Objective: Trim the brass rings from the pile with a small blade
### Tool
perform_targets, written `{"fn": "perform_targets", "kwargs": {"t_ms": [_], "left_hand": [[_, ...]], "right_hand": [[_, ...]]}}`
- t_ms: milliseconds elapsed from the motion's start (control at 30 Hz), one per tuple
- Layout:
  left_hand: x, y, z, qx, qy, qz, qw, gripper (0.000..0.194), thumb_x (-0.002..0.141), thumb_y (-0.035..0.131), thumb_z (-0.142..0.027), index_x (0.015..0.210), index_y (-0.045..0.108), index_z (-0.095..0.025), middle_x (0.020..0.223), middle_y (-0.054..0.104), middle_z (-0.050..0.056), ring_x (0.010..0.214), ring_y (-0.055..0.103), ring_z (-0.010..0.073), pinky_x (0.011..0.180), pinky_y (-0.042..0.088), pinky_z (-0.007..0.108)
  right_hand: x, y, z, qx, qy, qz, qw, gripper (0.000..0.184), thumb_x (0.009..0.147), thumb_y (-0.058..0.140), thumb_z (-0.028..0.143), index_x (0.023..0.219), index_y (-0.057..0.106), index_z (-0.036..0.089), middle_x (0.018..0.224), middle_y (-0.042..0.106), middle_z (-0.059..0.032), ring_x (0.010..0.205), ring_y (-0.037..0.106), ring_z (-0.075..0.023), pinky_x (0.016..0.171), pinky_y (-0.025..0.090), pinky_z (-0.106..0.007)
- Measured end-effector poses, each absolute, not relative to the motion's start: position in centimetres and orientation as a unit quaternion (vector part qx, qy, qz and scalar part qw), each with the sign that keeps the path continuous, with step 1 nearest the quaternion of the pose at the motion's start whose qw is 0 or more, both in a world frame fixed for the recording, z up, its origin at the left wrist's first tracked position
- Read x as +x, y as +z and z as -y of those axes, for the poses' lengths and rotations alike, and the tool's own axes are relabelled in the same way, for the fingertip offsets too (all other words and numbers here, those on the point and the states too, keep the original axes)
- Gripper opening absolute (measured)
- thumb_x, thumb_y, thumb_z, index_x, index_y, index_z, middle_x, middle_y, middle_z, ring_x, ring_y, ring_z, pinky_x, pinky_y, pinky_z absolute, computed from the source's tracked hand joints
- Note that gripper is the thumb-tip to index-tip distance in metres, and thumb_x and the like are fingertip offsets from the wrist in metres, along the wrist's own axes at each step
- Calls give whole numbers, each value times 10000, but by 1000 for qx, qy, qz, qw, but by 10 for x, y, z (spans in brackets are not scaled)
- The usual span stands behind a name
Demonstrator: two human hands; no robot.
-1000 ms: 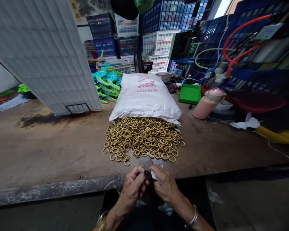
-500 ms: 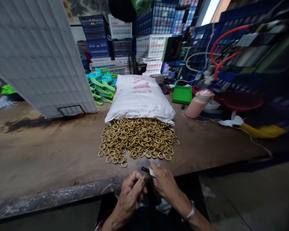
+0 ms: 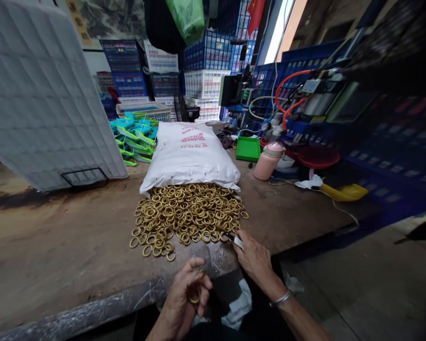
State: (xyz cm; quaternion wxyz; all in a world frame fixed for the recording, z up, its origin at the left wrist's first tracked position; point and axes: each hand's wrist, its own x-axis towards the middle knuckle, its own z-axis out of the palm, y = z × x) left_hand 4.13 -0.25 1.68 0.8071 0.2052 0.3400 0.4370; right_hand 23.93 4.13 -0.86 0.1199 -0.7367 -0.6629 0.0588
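Note:
My left hand [image 3: 184, 296] is in front of the table edge, palm turned up and fingers loosely curled. A gold-coloured ring [image 3: 194, 297] sits inside its fingers. My right hand [image 3: 253, 258], wearing a silver bangle, is closed round a small black tool with a pale side [image 3: 238, 242]; its exact kind is unclear. The tool's dark tip meets the front right of a heap of gold-coloured rings [image 3: 188, 213]. These rings spread from under the near end of a white printed sack [image 3: 195, 161] lying on the table.
A pale ribbed panel [image 3: 53, 94] stands at left, beside blue and green plastic pieces [image 3: 137, 137]. To the right are a green tray [image 3: 248, 148], a pink bottle [image 3: 268, 161], a red dish [image 3: 317, 156] and a yellow scoop-like piece [image 3: 346, 192]. Stacked crates [image 3: 208, 85] stand behind.
My right hand has moved forward with the tool to the heap's edge. My left hand has dropped slightly and its fingers have loosened. The camera view has shifted right and up.

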Motion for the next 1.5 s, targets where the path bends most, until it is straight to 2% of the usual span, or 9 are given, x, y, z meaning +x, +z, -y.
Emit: {"fn": "perform_targets", "kwargs": {"t_ms": [167,367,633,800,900,967,1133,1300,1500], "left_hand": [[33,11,-1,122,421,-315,842,159,722,589,-274,791,558,-135,716,585,31,540,512,81,418,314,157],[38,2,-6,134,432,-335,827,206,691,644,-302,688,516,-140,708,570,21,568,524,94,405,326,156],[38,5,-10,387,470,-479,632,286,691,619,-381,872,541,-174,452,409,-86,337,323,44,349,283,156],[26,13,-8,526,467,-471,533,188,760,542,-294,849,638,-160,734,604,31,698,553,151,651,429,234],[21,11,-6,574,455,-456,505,199,800,485,-276,842,648,-172,783,632,38,736,556,160,688,418,244],[20,9,-5,589,454,-443,500,204,808,470,-280,855,639,-176,789,637,36,729,553,155,684,415,243],[22,8,-6,576,455,-438,520,196,807,474,-302,787,610,-163,711,611,19,655,520,129,632,395,222],[27,9,-10,474,460,-470,585,238,758,529,-372,672,550,-150,575,528,-15,501,428,84,502,337,192],[27,11,-10,423,422,-481,642,346,705,547,-485,611,495,-156,456,393,-68,371,274,42,381,212,178]], "right_hand": [[241,-8,-46,-738,87,658,120,108,806,440,278,890,486,227,842,619,-21,691,586,-164,519,264,-234],[238,-13,-41,-705,135,665,208,50,773,412,226,795,456,219,701,576,0,629,548,-155,523,289,-231],[179,7,-33,-565,462,582,359,126,722,454,286,648,472,185,579,479,46,567,454,-101,549,356,-205],[160,6,-30,-525,628,454,352,103,702,466,274,671,473,176,502,424,82,399,322,-41,389,238,-165],[159,8,-28,-505,697,380,339,118,696,480,299,723,450,188,493,416,100,323,195,-17,327,120,-163],[159,12,-27,-487,724,345,345,143,676,506,302,738,439,192,499,419,103,317,180,-10,320,115,-158],[157,14,-24,-478,730,340,351,222,687,525,390,704,427,191,502,430,93,311,191,-5,314,119,-155],[155,0,-24,-510,642,451,352,374,757,434,504,582,462,175,382,281,101,326,214,-29,337,167,-174],[154,0,-30,-547,528,538,364,260,732,483,387,598,499,164,516,464,40,508,412,-84,492,328,-199]]}}
